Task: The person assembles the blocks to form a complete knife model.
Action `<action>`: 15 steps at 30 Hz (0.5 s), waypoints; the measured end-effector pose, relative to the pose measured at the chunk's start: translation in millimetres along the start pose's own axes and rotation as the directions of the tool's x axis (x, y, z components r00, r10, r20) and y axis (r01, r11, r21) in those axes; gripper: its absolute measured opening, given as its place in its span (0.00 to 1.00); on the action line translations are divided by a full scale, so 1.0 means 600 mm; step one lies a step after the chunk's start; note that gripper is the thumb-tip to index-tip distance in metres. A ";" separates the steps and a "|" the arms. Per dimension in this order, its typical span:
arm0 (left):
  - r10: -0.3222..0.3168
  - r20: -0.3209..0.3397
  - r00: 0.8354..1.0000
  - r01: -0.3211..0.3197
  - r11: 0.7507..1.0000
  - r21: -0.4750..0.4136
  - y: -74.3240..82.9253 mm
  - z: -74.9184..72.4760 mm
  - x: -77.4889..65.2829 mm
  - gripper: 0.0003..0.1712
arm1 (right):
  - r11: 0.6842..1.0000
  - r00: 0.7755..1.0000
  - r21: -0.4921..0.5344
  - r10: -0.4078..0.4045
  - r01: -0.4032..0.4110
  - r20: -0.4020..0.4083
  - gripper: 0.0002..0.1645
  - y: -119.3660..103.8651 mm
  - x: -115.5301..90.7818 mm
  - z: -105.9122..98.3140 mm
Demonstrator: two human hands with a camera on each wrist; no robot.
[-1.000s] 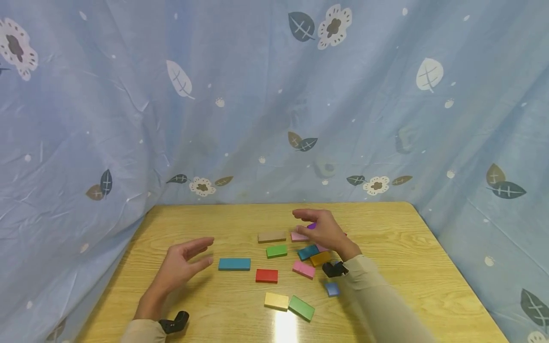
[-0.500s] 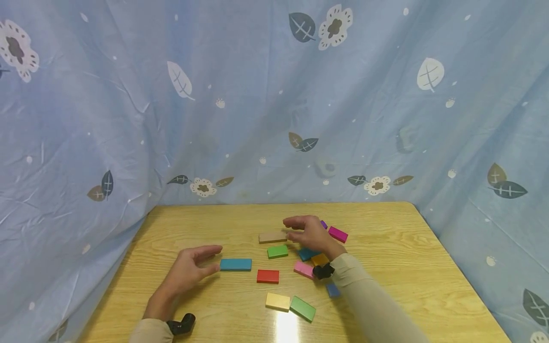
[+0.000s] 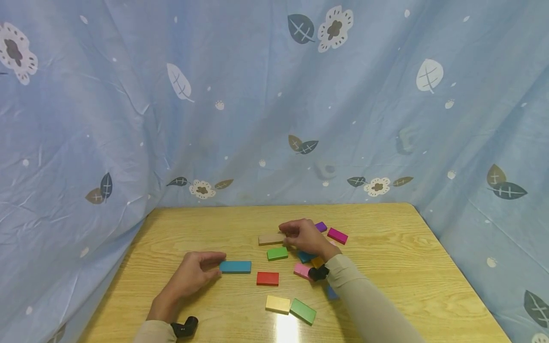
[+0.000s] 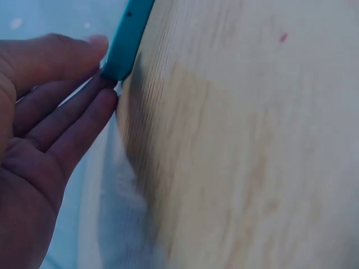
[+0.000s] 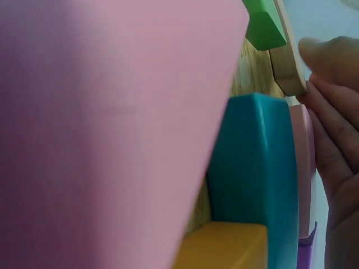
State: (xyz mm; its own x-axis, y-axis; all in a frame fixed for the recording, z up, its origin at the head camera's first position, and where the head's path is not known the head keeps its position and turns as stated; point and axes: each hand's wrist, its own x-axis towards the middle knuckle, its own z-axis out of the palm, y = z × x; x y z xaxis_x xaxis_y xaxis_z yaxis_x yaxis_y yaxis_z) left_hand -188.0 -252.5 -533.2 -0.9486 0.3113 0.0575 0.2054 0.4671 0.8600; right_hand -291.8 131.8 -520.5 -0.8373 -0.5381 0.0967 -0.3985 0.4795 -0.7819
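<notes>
My left hand (image 3: 193,274) is at the left end of a long blue block (image 3: 236,267) lying flat on the table. Its thumb and fairly straight fingers sit on either side of that end. The left wrist view shows the thumb tip (image 4: 100,43) right beside the block's edge. At the right end of a tan wooden block (image 3: 271,239) is my right hand (image 3: 310,239), thumb and fingers astride the end. From the right wrist, the tan block (image 5: 288,70) shows right at the fingertips, with a pink block (image 5: 304,168) beneath the hand.
Green (image 3: 277,253), red (image 3: 268,278), yellow (image 3: 277,304) and darker green (image 3: 302,311) blocks lie mid-table. Under and around the right forearm are pink (image 3: 302,271), teal (image 3: 306,257) and orange (image 3: 317,262) blocks. Magenta (image 3: 337,236) and purple (image 3: 320,227) ones lie behind. A patterned curtain (image 3: 257,105) surrounds the table.
The right hand has moved left and down from above the pink and purple blocks to the tan block's end. The left hand has moved right to the blue block's end.
</notes>
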 end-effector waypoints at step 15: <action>0.061 -0.017 0.998 -0.052 0.951 0.305 0.018 0.014 0.003 0.23 | 0.998 1.000 -0.067 0.021 -0.022 -0.006 0.24 -0.008 0.005 0.008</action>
State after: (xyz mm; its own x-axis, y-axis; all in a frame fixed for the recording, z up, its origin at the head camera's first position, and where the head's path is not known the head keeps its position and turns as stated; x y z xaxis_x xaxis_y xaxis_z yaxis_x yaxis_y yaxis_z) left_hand -185.7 -240.1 -528.2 -0.9384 0.3248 0.1181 0.3186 0.6801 0.6603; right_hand -290.5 124.4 -519.2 -0.8477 -0.5239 0.0834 -0.4043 0.5363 -0.7409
